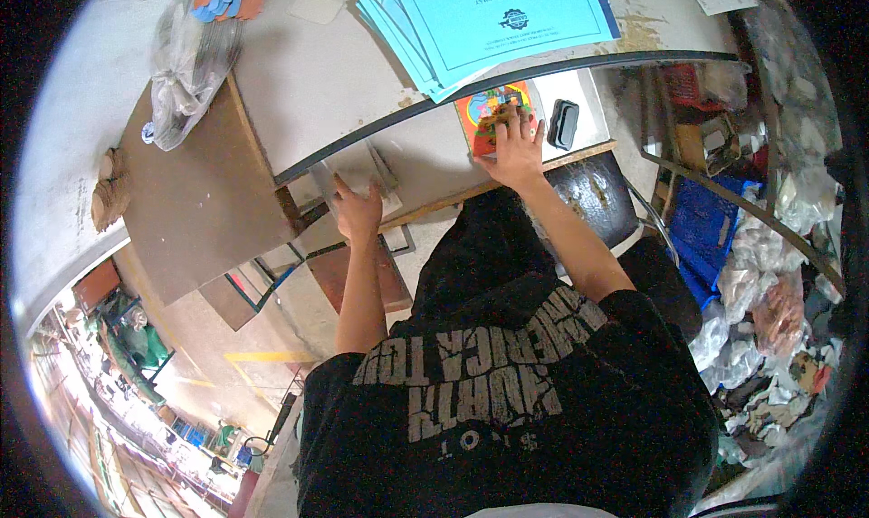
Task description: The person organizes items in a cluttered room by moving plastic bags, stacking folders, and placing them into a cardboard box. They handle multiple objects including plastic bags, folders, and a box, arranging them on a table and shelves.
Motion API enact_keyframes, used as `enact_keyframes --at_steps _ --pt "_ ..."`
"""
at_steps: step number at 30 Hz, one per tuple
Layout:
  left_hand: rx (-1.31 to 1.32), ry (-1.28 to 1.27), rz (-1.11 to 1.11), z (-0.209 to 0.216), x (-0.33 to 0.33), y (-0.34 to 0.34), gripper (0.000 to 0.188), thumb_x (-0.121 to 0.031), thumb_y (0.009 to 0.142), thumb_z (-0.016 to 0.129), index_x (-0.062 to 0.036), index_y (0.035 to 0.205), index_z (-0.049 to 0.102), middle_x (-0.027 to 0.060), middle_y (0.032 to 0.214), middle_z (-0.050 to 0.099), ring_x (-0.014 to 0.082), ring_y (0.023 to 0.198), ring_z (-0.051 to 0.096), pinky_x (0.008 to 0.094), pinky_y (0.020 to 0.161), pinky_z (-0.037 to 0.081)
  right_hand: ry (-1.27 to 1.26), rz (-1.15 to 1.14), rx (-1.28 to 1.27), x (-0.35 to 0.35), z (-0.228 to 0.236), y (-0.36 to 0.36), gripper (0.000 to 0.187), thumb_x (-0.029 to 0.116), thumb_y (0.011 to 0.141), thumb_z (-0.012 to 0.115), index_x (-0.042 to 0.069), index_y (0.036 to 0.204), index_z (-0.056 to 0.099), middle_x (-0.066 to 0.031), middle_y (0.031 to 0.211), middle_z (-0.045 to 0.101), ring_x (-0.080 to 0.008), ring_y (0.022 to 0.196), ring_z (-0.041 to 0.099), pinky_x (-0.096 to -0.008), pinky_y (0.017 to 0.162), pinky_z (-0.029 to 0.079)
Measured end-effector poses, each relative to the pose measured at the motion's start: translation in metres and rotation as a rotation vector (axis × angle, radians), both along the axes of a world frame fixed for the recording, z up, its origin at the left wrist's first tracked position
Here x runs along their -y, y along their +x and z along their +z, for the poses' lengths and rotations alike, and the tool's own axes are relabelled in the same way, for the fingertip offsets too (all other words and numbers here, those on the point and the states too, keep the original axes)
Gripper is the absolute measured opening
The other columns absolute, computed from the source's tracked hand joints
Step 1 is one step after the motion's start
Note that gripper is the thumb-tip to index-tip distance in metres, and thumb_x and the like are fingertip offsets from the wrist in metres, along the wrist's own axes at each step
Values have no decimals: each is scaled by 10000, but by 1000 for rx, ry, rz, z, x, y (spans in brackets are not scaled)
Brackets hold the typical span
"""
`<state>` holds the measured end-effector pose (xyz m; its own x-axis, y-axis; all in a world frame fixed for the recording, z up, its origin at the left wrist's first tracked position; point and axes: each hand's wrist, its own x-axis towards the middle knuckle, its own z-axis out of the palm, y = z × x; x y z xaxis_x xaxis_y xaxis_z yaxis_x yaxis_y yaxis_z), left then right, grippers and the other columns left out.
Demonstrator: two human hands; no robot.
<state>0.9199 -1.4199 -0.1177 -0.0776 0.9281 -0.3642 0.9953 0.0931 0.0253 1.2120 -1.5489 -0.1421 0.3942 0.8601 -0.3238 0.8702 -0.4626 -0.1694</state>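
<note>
My right hand [514, 149] lies with fingers spread on a colourful printed sheet or booklet [478, 140], red and orange with blue and green shapes. It rests on the lower ledge below the tabletop's dark edge. Just right of it, a small black oblong case-like object [563, 124] sits on white paper [593, 111]. Over at the left, my left hand [359, 210] has thumb and fingers apart beside a clear, flat plastic-looking packet [348, 170] on the same ledge. Whether its fingertips touch the packet is hard to tell.
Light-blue booklets [507, 20] lie fanned on the tabletop [317, 75]. A clear plastic bag [181, 88] and a brown board [190, 192] are at the left. Near my right arm stand a black seat [593, 197], a blue crate [711, 224] and heaped plastic bags [774, 265].
</note>
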Motion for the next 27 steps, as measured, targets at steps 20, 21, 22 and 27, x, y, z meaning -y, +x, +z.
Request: enact_keyframes --at_steps 20,21,22,27 --pt "539 -36 463 -53 -29 -13 828 -522 719 822 54 1280 626 229 1226 681 349 1119 665 433 954 501 -69 -146 60 10 -6 -2 811 446 918 600 73 1566 285 -225 1629 199 -416 1502 217 -674 1161 203" --pt "512 -24 454 -54 -30 -16 827 -500 726 824 56 1300 612 229 1237 677 346 1116 665 432 949 500 -99 -124 105 11 -10 2 802 437 920 597 74 1565 287 -221 1628 203 -415 1502 219 -670 1162 205" --pt "573 -36 435 -53 -30 -19 792 -480 751 818 46 1304 605 206 1240 671 325 1079 668 420 903 514 -127 -29 177 11 -14 2 808 425 918 605 61 1564 283 -200 1619 233 -400 1486 255 -644 1171 220" --pt "1119 -320 602 -25 -15 -42 574 -363 877 762 -21 1308 598 129 1176 676 228 950 667 386 684 544 -72 167 154 3 -28 -22 843 467 910 618 31 1554 291 -181 1597 276 -373 1442 323 -613 1176 243"
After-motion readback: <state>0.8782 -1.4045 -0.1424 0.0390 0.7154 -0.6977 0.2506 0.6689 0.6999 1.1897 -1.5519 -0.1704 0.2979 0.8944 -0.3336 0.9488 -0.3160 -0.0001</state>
